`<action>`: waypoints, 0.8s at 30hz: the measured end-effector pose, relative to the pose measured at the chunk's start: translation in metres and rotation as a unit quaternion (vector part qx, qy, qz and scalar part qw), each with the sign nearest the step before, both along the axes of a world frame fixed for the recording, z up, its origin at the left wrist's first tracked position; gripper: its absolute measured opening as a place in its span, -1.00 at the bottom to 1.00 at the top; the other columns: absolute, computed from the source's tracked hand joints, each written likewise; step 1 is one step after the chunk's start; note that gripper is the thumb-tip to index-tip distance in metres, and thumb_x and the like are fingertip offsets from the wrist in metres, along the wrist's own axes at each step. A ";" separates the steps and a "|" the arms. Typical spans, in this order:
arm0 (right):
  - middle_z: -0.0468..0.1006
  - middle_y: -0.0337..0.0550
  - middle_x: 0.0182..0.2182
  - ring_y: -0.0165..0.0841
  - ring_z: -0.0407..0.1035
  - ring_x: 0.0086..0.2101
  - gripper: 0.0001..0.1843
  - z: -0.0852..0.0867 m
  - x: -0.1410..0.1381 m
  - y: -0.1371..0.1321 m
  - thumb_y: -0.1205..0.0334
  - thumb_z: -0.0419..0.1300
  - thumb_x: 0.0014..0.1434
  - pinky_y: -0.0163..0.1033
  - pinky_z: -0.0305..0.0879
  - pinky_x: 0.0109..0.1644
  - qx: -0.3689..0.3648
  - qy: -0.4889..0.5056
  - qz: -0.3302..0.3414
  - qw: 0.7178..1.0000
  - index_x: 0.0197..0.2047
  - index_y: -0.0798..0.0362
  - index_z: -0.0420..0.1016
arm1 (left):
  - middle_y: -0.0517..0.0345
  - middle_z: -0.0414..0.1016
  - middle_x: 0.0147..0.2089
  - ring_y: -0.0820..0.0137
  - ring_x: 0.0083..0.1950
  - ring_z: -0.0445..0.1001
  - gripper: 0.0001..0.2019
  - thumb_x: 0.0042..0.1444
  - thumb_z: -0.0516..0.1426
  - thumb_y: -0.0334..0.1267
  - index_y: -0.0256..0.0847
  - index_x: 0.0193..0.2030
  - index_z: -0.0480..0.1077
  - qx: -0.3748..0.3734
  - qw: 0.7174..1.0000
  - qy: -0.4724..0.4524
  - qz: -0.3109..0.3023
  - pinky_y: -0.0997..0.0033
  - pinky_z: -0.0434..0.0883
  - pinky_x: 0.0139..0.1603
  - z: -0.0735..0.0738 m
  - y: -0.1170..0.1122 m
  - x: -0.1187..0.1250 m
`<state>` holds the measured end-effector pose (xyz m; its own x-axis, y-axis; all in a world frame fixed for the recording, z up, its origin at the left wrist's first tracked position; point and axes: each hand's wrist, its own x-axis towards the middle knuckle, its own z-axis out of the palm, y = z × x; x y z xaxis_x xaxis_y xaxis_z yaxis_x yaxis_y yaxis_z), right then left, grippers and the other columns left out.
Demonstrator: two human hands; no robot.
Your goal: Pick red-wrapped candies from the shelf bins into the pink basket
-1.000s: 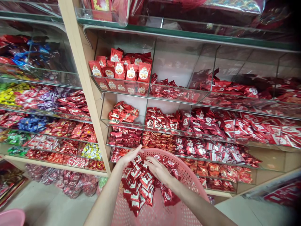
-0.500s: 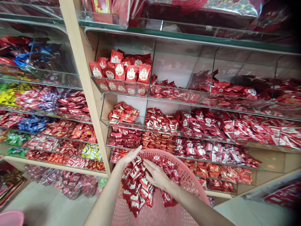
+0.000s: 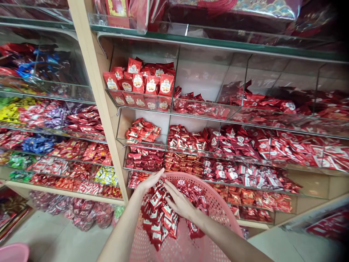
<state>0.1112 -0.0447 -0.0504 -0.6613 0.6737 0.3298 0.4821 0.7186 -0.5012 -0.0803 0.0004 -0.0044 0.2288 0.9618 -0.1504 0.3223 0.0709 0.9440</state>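
Observation:
A pink perforated plastic basket (image 3: 222,209) sits low in front of me, with many small red and white snack packets (image 3: 163,218) heaped in its left part. Darker red packets (image 3: 197,194) lie along its back right. My left hand (image 3: 149,183) is at the basket's back left rim, fingers stretched out, beside the heap. Over the middle of the heap, my right hand (image 3: 178,201) lies palm down with its fingers extended against the packets. Neither hand is closed round a packet. The palms and undersides of the fingers are hidden.
Glass-fronted shelves (image 3: 207,116) full of red packets rise behind the basket. A wooden upright (image 3: 95,87) divides them from colourful candy bins (image 3: 40,145) on the left. Filled plastic bags (image 3: 81,213) rest on the tiled floor, and another pink container (image 3: 15,253) is at lower left.
My right hand has shifted slightly to the left and up over the packets, closer to my left hand. My left hand and the basket have hardly moved.

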 end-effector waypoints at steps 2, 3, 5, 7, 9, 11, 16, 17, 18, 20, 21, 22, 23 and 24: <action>-0.11 -0.10 0.32 -0.27 -0.03 0.24 -0.36 -0.001 -0.001 0.001 0.26 -0.06 0.24 -0.09 0.05 0.28 -0.004 0.014 -0.002 1.000 0.35 0.00 -0.15 | 0.06 0.48 -0.02 0.28 0.03 0.38 -0.36 0.06 -0.14 0.28 -0.22 -0.17 0.49 0.002 1.000 -0.005 -0.007 0.33 0.18 0.17 -0.005 0.002 -0.001; -0.10 -0.10 0.32 -0.27 -0.04 0.24 -0.36 -0.001 -0.001 0.001 0.26 -0.06 0.24 -0.08 0.05 0.28 -0.006 0.017 -0.002 1.000 0.35 -0.01 -0.15 | 0.06 0.48 -0.02 0.28 0.02 0.38 -0.35 0.06 -0.14 0.27 -0.23 -0.15 0.49 0.002 1.000 -0.005 -0.010 0.32 0.18 0.17 -0.007 0.003 -0.002; -0.10 -0.09 0.32 -0.27 -0.03 0.24 -0.37 -0.003 -0.002 0.002 0.25 -0.06 0.24 -0.08 0.05 0.28 -0.011 0.019 -0.001 1.000 0.34 -0.02 -0.14 | 0.06 0.47 0.00 0.28 0.04 0.37 -0.36 0.05 -0.13 0.27 -0.23 -0.14 0.48 0.000 1.000 0.002 -0.008 0.30 0.17 0.18 -0.007 0.003 -0.002; -0.09 -0.09 0.32 -0.27 -0.02 0.23 -0.38 -0.003 -0.003 0.003 0.24 -0.06 0.24 -0.08 0.06 0.27 -0.019 0.016 -0.002 1.000 0.34 -0.02 -0.13 | 0.07 0.46 0.02 0.27 0.07 0.35 -0.37 0.05 -0.12 0.27 -0.22 -0.15 0.49 -0.003 1.000 0.011 0.002 0.30 0.15 0.20 -0.004 0.002 -0.001; -0.09 -0.08 0.32 -0.28 -0.02 0.23 -0.38 -0.003 -0.003 0.003 0.23 -0.06 0.24 -0.09 0.05 0.28 -0.027 0.012 -0.003 1.000 0.34 -0.01 -0.12 | 0.07 0.47 0.01 0.27 0.06 0.36 -0.38 0.05 -0.12 0.26 -0.21 -0.18 0.49 -0.006 1.000 0.010 0.003 0.31 0.15 0.19 0.001 -0.001 0.000; -0.09 -0.07 0.31 -0.28 -0.05 0.24 -0.38 -0.001 -0.003 0.003 0.22 -0.05 0.24 -0.09 0.03 0.28 -0.027 0.012 -0.002 1.000 0.33 0.00 -0.11 | 0.06 0.49 -0.02 0.26 0.04 0.38 -0.38 0.05 -0.12 0.26 -0.21 -0.19 0.50 -0.012 1.000 0.010 0.000 0.32 0.18 0.18 0.007 -0.003 0.001; 0.00 -0.03 0.29 -0.29 -0.06 0.24 -0.42 0.010 0.001 0.003 0.22 -0.04 0.24 -0.08 0.02 0.29 0.009 0.031 -0.007 0.999 0.31 0.03 -0.05 | 0.07 0.46 0.05 0.21 0.13 0.33 -0.35 0.04 -0.13 0.28 -0.20 -0.15 0.50 -0.007 1.000 0.022 -0.003 0.28 0.13 0.23 0.012 -0.005 0.001; 0.04 -0.03 0.27 -0.29 -0.02 0.23 -0.44 0.016 0.002 0.004 0.21 -0.05 0.25 -0.08 0.04 0.28 0.020 0.040 -0.014 0.999 0.30 0.02 -0.01 | 0.07 0.46 0.06 0.21 0.14 0.32 -0.35 0.04 -0.14 0.29 -0.19 -0.13 0.49 -0.009 1.000 0.013 -0.010 0.28 0.13 0.23 0.012 -0.005 0.001; 0.10 -0.03 0.25 -0.29 0.03 0.21 -0.47 0.023 0.004 0.005 0.21 -0.05 0.25 -0.08 0.07 0.27 0.034 0.049 -0.023 0.998 0.28 0.01 0.03 | 0.08 0.45 0.07 0.21 0.14 0.32 -0.35 0.04 -0.13 0.29 -0.19 -0.09 0.48 -0.014 1.000 0.000 -0.019 0.28 0.13 0.23 0.012 -0.005 0.001; 0.23 -0.04 0.18 -0.29 0.13 0.16 -0.53 0.042 0.007 0.010 0.22 -0.04 0.25 -0.08 0.13 0.23 0.076 0.075 -0.045 0.993 0.23 -0.01 0.13 | 0.08 0.42 0.10 0.23 0.16 0.31 -0.34 0.04 -0.12 0.28 -0.19 -0.03 0.45 -0.024 0.999 -0.026 -0.034 0.29 0.13 0.23 0.009 -0.004 0.001; 0.28 -0.04 0.14 -0.29 0.17 0.13 -0.55 0.055 0.009 0.014 0.24 -0.04 0.25 -0.08 0.15 0.22 0.104 0.092 -0.057 0.989 0.20 -0.01 0.17 | 0.08 0.41 0.12 0.24 0.17 0.29 -0.34 0.04 -0.11 0.28 -0.19 0.00 0.43 -0.030 0.998 -0.034 -0.036 0.30 0.13 0.23 0.007 -0.003 0.001; 0.32 -0.03 0.10 -0.29 0.21 0.10 -0.58 0.069 0.011 0.020 0.25 -0.03 0.24 -0.07 0.17 0.20 0.134 0.111 -0.069 0.982 0.18 -0.01 0.21 | 0.07 0.39 0.13 0.24 0.19 0.28 -0.33 0.04 -0.10 0.28 -0.20 0.01 0.42 -0.034 0.998 -0.036 -0.033 0.32 0.13 0.23 0.005 -0.002 0.000; 0.35 -0.02 0.06 -0.28 0.23 0.07 -0.60 0.084 0.014 0.027 0.27 -0.02 0.24 -0.07 0.19 0.18 0.164 0.130 -0.081 0.974 0.15 0.00 0.24 | 0.07 0.38 0.14 0.25 0.19 0.28 -0.33 0.03 -0.10 0.29 -0.20 0.00 0.43 -0.037 0.998 -0.033 -0.025 0.32 0.13 0.23 0.003 -0.001 0.000; 0.38 -0.02 0.02 -0.28 0.26 0.05 -0.62 0.100 0.016 0.035 0.29 -0.01 0.23 -0.07 0.21 0.16 0.192 0.148 -0.094 0.966 0.12 0.01 0.27 | 0.06 0.38 0.14 0.24 0.19 0.28 -0.33 0.03 -0.11 0.30 -0.20 -0.02 0.44 -0.040 0.999 -0.022 -0.015 0.33 0.12 0.23 0.000 0.000 -0.001</action>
<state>0.1273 -0.0095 0.0499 -0.3775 0.5625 0.7356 0.4984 0.7929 -0.3506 -0.0810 0.0002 -0.0039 0.2654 0.9398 -0.2153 0.2836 0.1373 0.9491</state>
